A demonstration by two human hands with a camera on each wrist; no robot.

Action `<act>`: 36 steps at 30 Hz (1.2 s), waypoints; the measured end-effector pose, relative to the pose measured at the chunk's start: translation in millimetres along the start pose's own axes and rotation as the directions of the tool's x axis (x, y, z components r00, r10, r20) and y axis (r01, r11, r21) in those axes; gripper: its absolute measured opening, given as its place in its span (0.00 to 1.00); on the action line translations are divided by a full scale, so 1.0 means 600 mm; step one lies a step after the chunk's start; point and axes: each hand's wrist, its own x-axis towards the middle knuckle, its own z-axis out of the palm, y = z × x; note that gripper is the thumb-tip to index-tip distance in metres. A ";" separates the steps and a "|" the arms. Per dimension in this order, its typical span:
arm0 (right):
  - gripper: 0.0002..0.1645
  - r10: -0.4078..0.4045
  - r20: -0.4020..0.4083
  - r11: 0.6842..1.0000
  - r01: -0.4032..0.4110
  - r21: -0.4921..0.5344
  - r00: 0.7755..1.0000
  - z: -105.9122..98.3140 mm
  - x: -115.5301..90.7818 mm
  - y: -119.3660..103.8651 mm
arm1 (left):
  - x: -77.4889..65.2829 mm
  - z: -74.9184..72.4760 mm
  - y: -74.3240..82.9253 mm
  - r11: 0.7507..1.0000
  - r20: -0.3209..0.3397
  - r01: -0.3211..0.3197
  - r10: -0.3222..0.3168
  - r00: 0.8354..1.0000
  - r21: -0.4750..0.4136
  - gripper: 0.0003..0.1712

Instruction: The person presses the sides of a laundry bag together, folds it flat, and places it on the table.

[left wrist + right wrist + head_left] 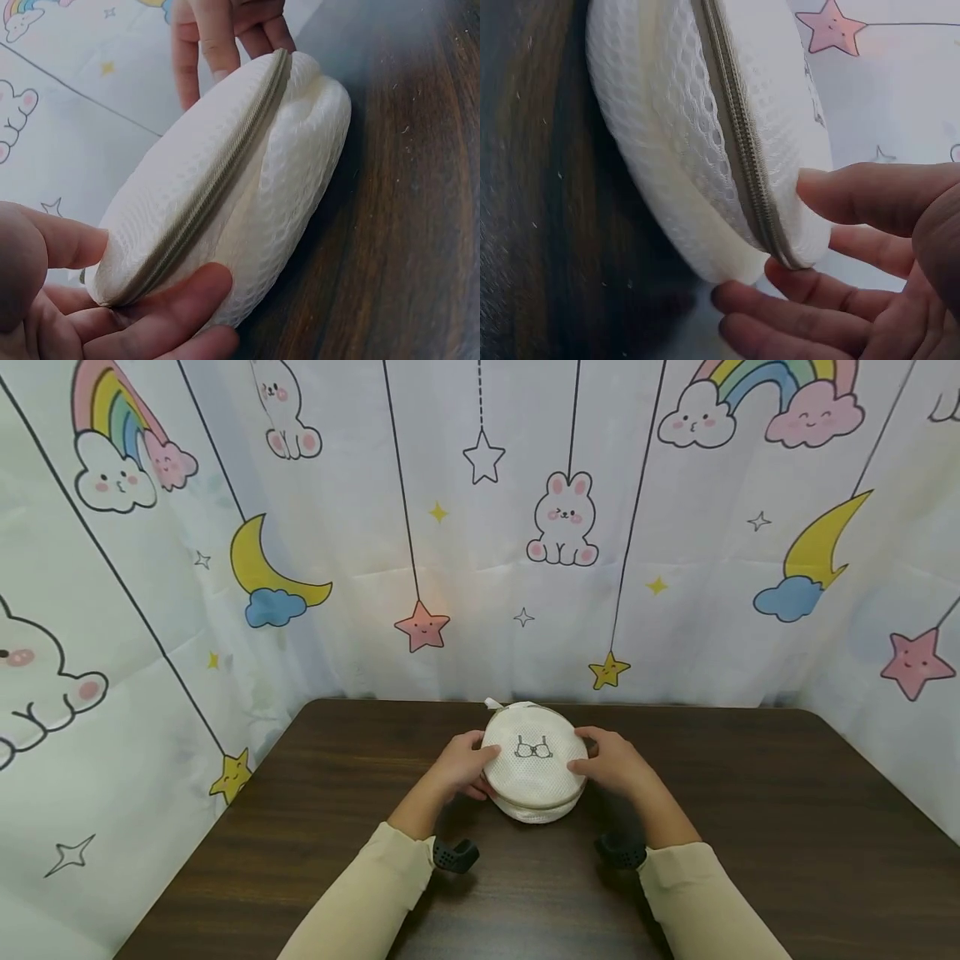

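Observation:
A round white mesh bra wash bag (531,785) lies on the table, with a small line drawing of a bra (533,748) on its lid. My left hand (467,764) grips its left edge, thumb on the lid and fingers curled below the rim. On the opposite side my right hand (613,763) holds the rim between thumb and fingers. A beige zipper (214,180) runs round the side and looks closed along the stretch facing each wrist camera. Below the zipper the mesh wall (667,150) is slack and folded. A white fabric tab (492,703) sticks out at the far edge.
The dark wooden table (750,793) extends to both sides of the bag. A white curtain (487,552) printed with bunnies, stars and moons hangs behind and beside it. Black wrist cameras (456,857) sit below both hands, close over the tabletop.

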 end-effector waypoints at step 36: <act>0.26 -0.100 -0.025 0.979 0.094 -0.184 0.995 0.036 0.015 0.011 | 0.019 0.006 -0.006 0.971 -0.021 -0.060 0.067 0.998 0.232 0.46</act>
